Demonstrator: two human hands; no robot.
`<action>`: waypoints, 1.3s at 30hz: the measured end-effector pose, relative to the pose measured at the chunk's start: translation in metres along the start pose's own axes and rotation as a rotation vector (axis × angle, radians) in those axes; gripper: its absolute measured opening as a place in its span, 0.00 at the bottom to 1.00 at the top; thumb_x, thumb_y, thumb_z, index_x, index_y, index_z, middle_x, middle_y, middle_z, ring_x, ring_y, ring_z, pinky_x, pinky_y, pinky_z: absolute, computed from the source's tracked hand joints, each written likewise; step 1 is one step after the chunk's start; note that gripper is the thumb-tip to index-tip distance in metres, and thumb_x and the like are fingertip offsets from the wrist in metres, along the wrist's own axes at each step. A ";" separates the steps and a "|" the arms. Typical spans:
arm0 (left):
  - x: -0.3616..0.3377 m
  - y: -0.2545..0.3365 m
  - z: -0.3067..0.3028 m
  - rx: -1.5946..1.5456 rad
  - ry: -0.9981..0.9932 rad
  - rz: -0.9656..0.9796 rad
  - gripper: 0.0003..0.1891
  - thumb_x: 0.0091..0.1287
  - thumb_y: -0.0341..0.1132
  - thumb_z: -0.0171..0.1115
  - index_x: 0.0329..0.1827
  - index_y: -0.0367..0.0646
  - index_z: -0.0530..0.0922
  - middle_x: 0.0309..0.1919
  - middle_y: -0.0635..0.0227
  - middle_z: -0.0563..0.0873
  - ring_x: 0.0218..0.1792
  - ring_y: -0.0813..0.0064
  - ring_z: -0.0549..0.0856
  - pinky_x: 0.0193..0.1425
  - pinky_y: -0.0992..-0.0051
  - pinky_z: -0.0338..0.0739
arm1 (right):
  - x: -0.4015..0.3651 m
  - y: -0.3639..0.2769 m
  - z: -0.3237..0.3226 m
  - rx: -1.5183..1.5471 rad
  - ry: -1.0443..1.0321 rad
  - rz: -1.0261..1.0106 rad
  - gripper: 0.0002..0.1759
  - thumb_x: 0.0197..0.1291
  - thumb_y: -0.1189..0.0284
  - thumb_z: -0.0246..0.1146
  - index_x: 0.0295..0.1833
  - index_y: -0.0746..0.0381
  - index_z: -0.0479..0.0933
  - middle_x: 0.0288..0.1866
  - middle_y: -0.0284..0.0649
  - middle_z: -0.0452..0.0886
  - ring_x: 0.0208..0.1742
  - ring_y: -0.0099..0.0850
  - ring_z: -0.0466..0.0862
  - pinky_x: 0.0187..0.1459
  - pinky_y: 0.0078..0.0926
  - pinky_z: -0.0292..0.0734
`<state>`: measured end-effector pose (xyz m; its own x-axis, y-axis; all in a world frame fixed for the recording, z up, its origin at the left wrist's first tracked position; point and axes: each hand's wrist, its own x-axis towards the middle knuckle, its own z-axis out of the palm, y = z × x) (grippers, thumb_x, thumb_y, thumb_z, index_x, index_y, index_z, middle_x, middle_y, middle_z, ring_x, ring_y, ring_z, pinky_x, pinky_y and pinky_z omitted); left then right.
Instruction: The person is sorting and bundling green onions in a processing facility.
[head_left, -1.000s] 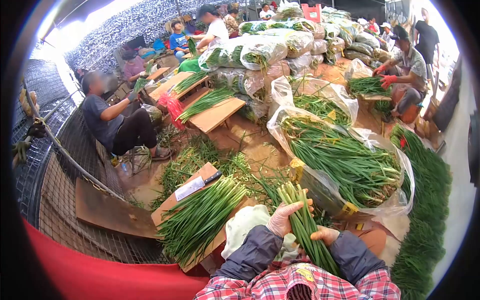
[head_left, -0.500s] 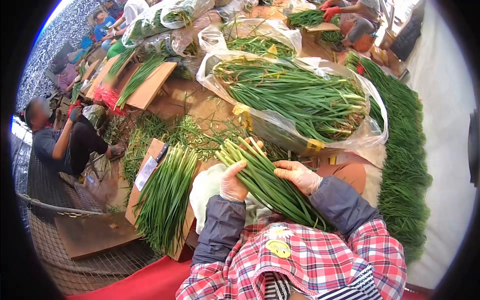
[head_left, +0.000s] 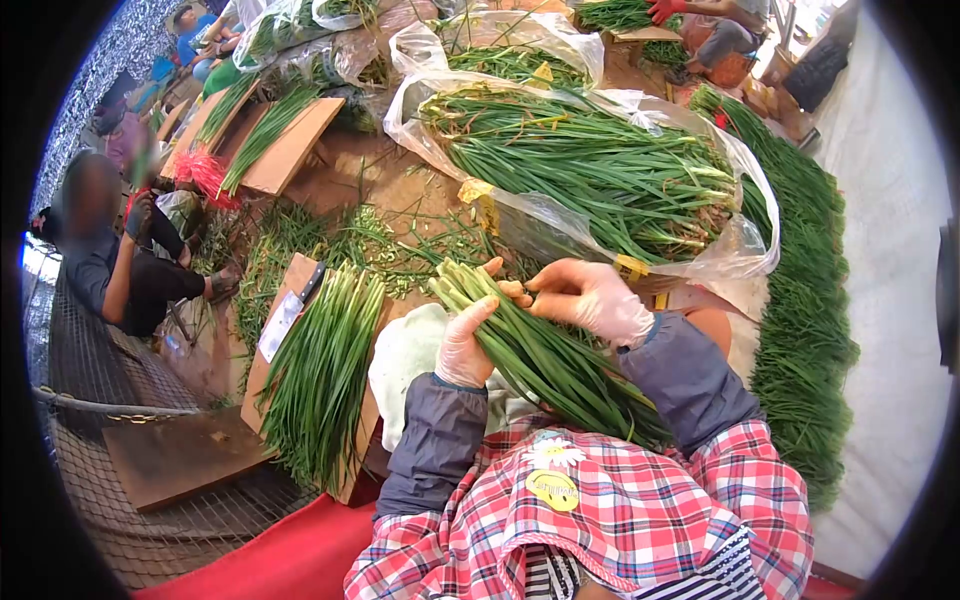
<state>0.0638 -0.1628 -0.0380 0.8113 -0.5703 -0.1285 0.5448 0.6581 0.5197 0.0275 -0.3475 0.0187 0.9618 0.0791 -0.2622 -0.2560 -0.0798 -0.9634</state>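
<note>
A bunch of garlic chives point(head_left: 560, 365) lies slantwise over my lap, pale cut ends up and to the left, leaf tips toward my right sleeve. My gloved left hand point(head_left: 470, 340) is wrapped round it near the pale ends, thumb on top. Beside the left fingertips, my gloved right hand point(head_left: 595, 300) is pinched closed above the bunch's upper side; what lies between its fingers is too small to make out. To the left, another pile of garlic chives point(head_left: 325, 370) rests on a wooden board point(head_left: 290, 285), next to a knife point(head_left: 288, 315).
A large open plastic bag point(head_left: 560, 235) full of chives stands ahead. More chives point(head_left: 800, 330) line the right side along a white sheet point(head_left: 890, 300). Trimmings point(head_left: 385, 235) litter the ground. A person point(head_left: 110, 250) sits at the left; others work farther back.
My right hand has moved from the bunch's leafy side up and left to beside my left fingertips, and its fingers are now pinched. My left hand keeps its hold. The view has shifted slightly.
</note>
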 end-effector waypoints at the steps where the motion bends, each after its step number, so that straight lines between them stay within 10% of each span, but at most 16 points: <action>1: 0.000 0.001 0.003 0.010 0.017 0.001 0.34 0.58 0.32 0.62 0.68 0.40 0.59 0.47 0.60 0.79 0.51 0.62 0.79 0.61 0.59 0.71 | 0.003 0.001 0.004 -0.091 -0.095 -0.079 0.21 0.51 0.66 0.70 0.48 0.66 0.79 0.35 0.39 0.83 0.37 0.23 0.80 0.41 0.21 0.75; 7: -0.006 0.003 0.001 0.068 0.060 0.039 0.33 0.58 0.31 0.65 0.67 0.39 0.61 0.51 0.61 0.78 0.51 0.66 0.79 0.58 0.66 0.74 | 0.030 -0.010 0.020 -0.536 -0.111 -0.346 0.17 0.52 0.60 0.67 0.39 0.63 0.80 0.39 0.44 0.84 0.39 0.42 0.84 0.41 0.32 0.77; 10: -0.007 0.008 -0.004 -0.040 0.110 0.070 0.32 0.59 0.31 0.65 0.66 0.39 0.62 0.51 0.59 0.78 0.52 0.66 0.79 0.58 0.66 0.74 | 0.043 -0.021 0.031 -0.727 -0.130 -0.354 0.14 0.51 0.64 0.69 0.38 0.64 0.81 0.30 0.45 0.83 0.33 0.34 0.84 0.37 0.30 0.77; 16: -0.017 0.072 -0.024 0.114 0.400 0.393 0.16 0.61 0.29 0.60 0.51 0.42 0.70 0.31 0.62 0.81 0.38 0.64 0.83 0.55 0.60 0.76 | 0.035 0.027 0.051 -0.528 -0.096 -0.529 0.29 0.49 0.67 0.65 0.59 0.60 0.69 0.45 0.47 0.79 0.49 0.45 0.80 0.49 0.38 0.75; 22: -0.063 0.173 -0.076 0.123 0.271 0.991 0.09 0.64 0.31 0.54 0.46 0.43 0.75 0.35 0.69 0.81 0.41 0.70 0.80 0.59 0.55 0.72 | 0.007 0.140 -0.052 -1.435 -0.539 0.507 0.17 0.51 0.67 0.57 0.46 0.60 0.81 0.45 0.51 0.82 0.47 0.46 0.82 0.47 0.41 0.77; 29: -0.074 0.186 -0.077 0.192 0.110 1.124 0.10 0.65 0.33 0.52 0.48 0.42 0.74 0.37 0.70 0.81 0.43 0.72 0.79 0.62 0.58 0.69 | -0.013 0.064 -0.057 -0.454 -0.304 0.527 0.20 0.56 0.56 0.62 0.37 0.65 0.83 0.32 0.39 0.85 0.34 0.30 0.82 0.38 0.29 0.77; 36: -0.069 0.174 -0.060 0.196 0.043 1.146 0.13 0.65 0.36 0.52 0.51 0.43 0.71 0.36 0.71 0.78 0.42 0.73 0.78 0.59 0.61 0.70 | 0.002 -0.030 -0.065 0.459 -0.349 -0.507 0.10 0.49 0.86 0.54 0.37 0.68 0.77 0.38 0.46 0.83 0.40 0.35 0.83 0.45 0.32 0.78; 39: -0.066 0.172 -0.056 0.202 -0.041 1.123 0.13 0.65 0.35 0.52 0.51 0.43 0.72 0.36 0.71 0.78 0.41 0.73 0.78 0.57 0.61 0.71 | 0.016 -0.062 -0.051 -0.198 -0.218 -0.462 0.12 0.50 0.83 0.53 0.39 0.68 0.79 0.36 0.44 0.84 0.37 0.35 0.83 0.42 0.29 0.78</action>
<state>0.1152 0.0152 0.0127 0.8091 0.2724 0.5207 -0.5315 0.7172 0.4507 0.0637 -0.3924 0.0768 0.9219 0.3530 0.1595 0.2313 -0.1716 -0.9576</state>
